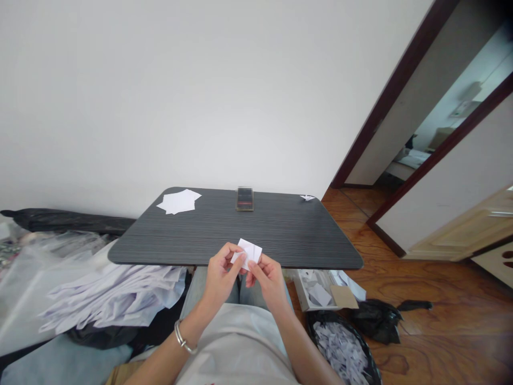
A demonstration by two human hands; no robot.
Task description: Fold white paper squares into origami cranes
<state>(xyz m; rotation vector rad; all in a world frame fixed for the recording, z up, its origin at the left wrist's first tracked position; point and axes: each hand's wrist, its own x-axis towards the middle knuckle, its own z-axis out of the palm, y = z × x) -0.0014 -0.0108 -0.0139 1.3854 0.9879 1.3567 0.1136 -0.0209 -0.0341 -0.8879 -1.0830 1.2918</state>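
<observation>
A small square of white folded paper [251,249] is held up near the front edge of the dark table [192,235]. My left hand [223,270] pinches its left side between thumb and fingers. On the lower right, my right hand [267,274] grips the same paper, thumb on top. A crease line runs across its face. Toward the table's back left lies a pile of white paper sheets [178,202]. A small folded white paper piece [307,198] sits at the back right corner.
A phone-like dark object [245,199] stands at the table's back, by the wall. Below right are an open box [306,299] with papers, a black bag of paper pieces [340,347] and another black bag [377,321]. White cloth [120,294] is heaped at left.
</observation>
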